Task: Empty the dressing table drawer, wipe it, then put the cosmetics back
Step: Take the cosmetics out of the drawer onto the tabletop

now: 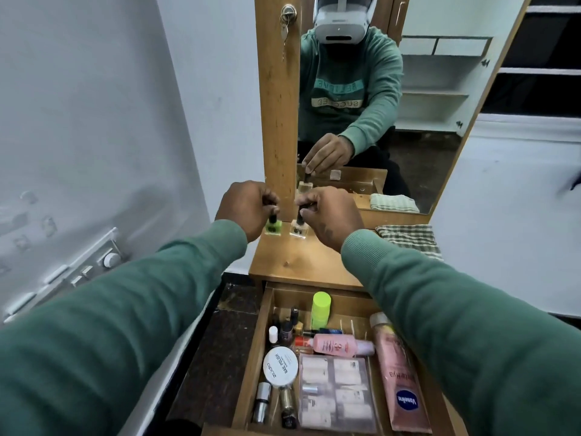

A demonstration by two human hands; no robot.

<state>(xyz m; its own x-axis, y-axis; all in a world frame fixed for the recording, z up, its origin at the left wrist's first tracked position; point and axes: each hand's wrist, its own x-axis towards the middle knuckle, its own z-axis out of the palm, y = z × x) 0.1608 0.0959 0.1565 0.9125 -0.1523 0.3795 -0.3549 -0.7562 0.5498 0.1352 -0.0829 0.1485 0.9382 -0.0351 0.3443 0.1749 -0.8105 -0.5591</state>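
Drawer [253,357] holds Vaseline tube [401,382], pink bottle [338,345], round tin [280,366], lime-capped bottle [321,309].

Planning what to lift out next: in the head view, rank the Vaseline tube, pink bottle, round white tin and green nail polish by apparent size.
1. Vaseline tube
2. pink bottle
3. round white tin, nearly level with the bottle
4. green nail polish, smallest, but farther from the camera
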